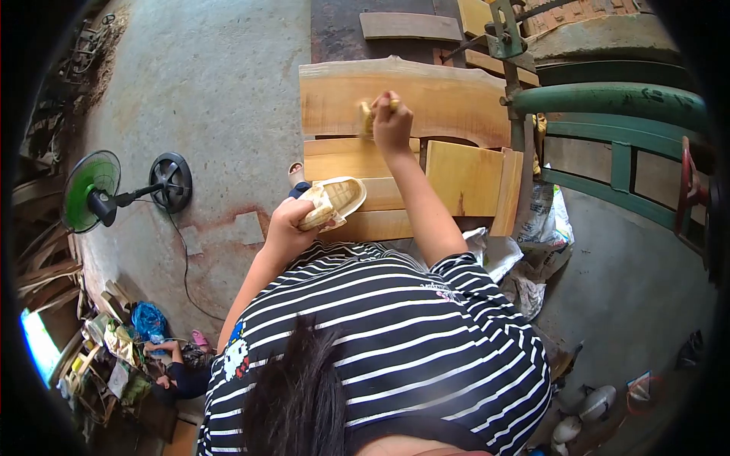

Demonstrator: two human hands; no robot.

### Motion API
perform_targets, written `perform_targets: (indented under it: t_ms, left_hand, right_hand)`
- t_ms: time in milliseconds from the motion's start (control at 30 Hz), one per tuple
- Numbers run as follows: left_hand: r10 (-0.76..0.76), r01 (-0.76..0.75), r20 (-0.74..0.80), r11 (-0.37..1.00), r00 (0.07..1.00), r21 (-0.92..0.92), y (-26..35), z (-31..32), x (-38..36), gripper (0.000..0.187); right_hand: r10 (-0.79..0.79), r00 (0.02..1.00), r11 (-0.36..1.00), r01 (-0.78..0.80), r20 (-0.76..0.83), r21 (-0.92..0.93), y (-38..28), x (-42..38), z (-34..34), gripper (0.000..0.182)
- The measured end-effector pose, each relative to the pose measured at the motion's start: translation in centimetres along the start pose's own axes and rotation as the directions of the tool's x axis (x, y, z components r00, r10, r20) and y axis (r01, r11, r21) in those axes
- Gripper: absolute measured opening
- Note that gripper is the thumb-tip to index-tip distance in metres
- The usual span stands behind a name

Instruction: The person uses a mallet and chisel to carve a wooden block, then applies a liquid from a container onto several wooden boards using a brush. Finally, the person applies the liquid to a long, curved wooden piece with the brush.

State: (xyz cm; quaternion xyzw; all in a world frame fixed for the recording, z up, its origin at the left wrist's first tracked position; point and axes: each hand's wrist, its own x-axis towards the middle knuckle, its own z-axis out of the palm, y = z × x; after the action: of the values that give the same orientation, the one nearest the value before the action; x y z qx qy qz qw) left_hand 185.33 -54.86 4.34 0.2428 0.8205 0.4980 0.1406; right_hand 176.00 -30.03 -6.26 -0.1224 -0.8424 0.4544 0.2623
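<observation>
My left hand is wrapped round a shallow, light-coloured container, tilted above the near boards. Its inside looks yellowish and ribbed. My right hand is closed on a small yellow brush-like tool, blurred by motion, over a long wooden board with a wavy far edge. Nearer to me lie a yellowish board, a squarish board and a narrow plank at the right.
A green fan stands on the floor at the left. Green metal machinery is at the right, with plastic bags below. Another person's arm shows at lower left. A grey plank lies beyond the boards.
</observation>
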Motion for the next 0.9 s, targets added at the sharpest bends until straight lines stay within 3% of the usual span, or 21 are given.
perform_targets:
  t_ms: [33,67,133,200,233,267,300,333,400,467,500,533,567,633,667,700,733,767,800,867,900]
  left_hand:
    - [0.0,0.0,-0.002,1.0,1.0,-0.006,-0.1,0.1,0.0,0.02]
    - [0.0,0.0,-0.002,1.0,1.0,-0.011,-0.2,0.1,-0.1,0.021]
    - [0.011,-0.011,0.001,1.0,1.0,-0.012,-0.3,0.0,-0.1,0.021]
    - [0.018,-0.018,-0.005,1.0,1.0,-0.02,-0.4,0.0,-0.1,0.022]
    - [0.023,-0.023,-0.011,0.999,1.0,-0.025,-0.6,0.0,-0.1,0.022]
    - [0.029,-0.03,-0.017,0.999,0.999,-0.032,-0.6,0.1,-0.1,0.022]
    - [0.023,-0.024,-0.019,0.999,1.0,-0.035,-0.6,0.1,0.0,0.022]
    - [0.033,-0.034,-0.024,0.998,0.999,-0.043,-0.5,0.1,0.1,0.022]
    - [0.038,-0.04,-0.029,0.997,0.999,-0.059,-0.4,0.4,0.3,0.023]
    - [0.103,-0.104,-0.011,0.994,0.995,-0.026,-0.6,0.5,0.7,0.024]
    - [0.138,-0.138,-0.004,0.99,0.99,-0.01,-1.2,0.8,0.7,0.025]
    - [0.135,-0.135,-0.006,0.991,0.991,-0.011,-1.2,0.8,0.9,0.025]
    - [0.139,-0.14,-0.015,0.99,0.99,-0.03,-1.1,0.8,1.0,0.025]
    - [0.131,-0.132,-0.029,0.99,0.991,-0.055,-0.5,0.8,1.3,0.027]
    - [0.126,-0.128,-0.033,0.99,0.991,-0.053,-0.6,0.6,1.3,0.027]
    - [0.125,-0.126,-0.014,0.991,0.992,-0.039,-0.7,0.5,1.3,0.024]
    - [0.123,-0.123,0.003,0.992,0.992,-0.024,-0.8,0.4,1.4,0.022]
    - [0.134,-0.134,-0.001,0.99,0.991,-0.032,-0.9,0.5,1.4,0.021]
    - [0.127,-0.127,0.004,0.991,0.992,-0.033,-0.9,0.5,1.3,0.021]
    - [0.139,-0.138,0.014,0.99,0.99,-0.011,-0.7,0.6,1.4,0.02]
    - [0.147,-0.147,0.009,0.989,0.989,-0.02,-0.4,0.6,1.7,0.019]
  right_hand:
    - [0.294,0.946,0.872,-0.325,0.139,0.366,-0.8,-0.1,-0.3,0.039]
    - [0.295,0.944,0.868,-0.328,0.144,0.372,-1.3,0.0,-0.8,0.039]
    - [0.398,0.916,0.732,-0.355,0.058,0.582,-1.4,0.3,-2.5,0.039]
    - [0.24,0.97,0.892,-0.208,-0.03,0.402,-0.4,0.3,-5.1,0.038]
    - [0.049,0.992,0.996,-0.04,-0.115,0.083,0.0,0.7,-6.4,0.033]
    - [-0.162,0.978,0.959,0.125,-0.132,-0.254,0.3,0.9,-7.3,0.029]
    - [0.002,0.999,0.951,-0.017,-0.049,-0.309,0.3,0.6,-7.7,0.025]
    - [0.004,0.999,0.95,-0.017,-0.044,-0.312,0.5,0.4,-7.1,0.025]
    - [-0.044,0.999,0.982,0.037,-0.033,-0.187,0.6,0.1,-4.3,0.027]
    - [-0.159,0.986,0.957,0.143,-0.045,-0.252,-0.3,1.0,-1.9,0.027]
    - [0.11,0.991,0.987,-0.101,0.072,-0.124,-0.7,1.9,-1.2,0.026]
    - [0.355,0.909,0.933,-0.358,0.219,-0.028,-1.2,2.7,-0.7,0.025]
    - [0.357,0.907,0.933,-0.36,0.222,-0.029,-1.9,3.4,-0.6,0.025]
    - [0.493,0.829,0.746,-0.559,0.263,0.363,-2.9,4.5,-0.7,0.023]
    - [0.492,0.828,0.745,-0.56,0.269,0.363,-2.7,4.4,-0.7,0.023]
    - [0.217,0.971,0.957,-0.232,0.101,0.173,-2.4,4.3,-0.5,0.023]
    - [-0.126,0.992,0.989,0.126,0.005,-0.073,-2.6,4.2,-0.3,0.023]
    - [-0.193,0.981,0.965,0.195,0.031,-0.174,-3.3,3.8,0.1,0.022]
    - [-0.185,0.982,0.967,0.188,0.034,-0.174,-3.0,3.3,1.2,0.022]
    - [0.016,0.974,0.995,-0.037,0.227,0.089,-2.5,2.4,3.3,0.025]
    - [0.023,0.975,0.996,-0.041,0.219,0.076,-2.6,2.2,3.7,0.025]
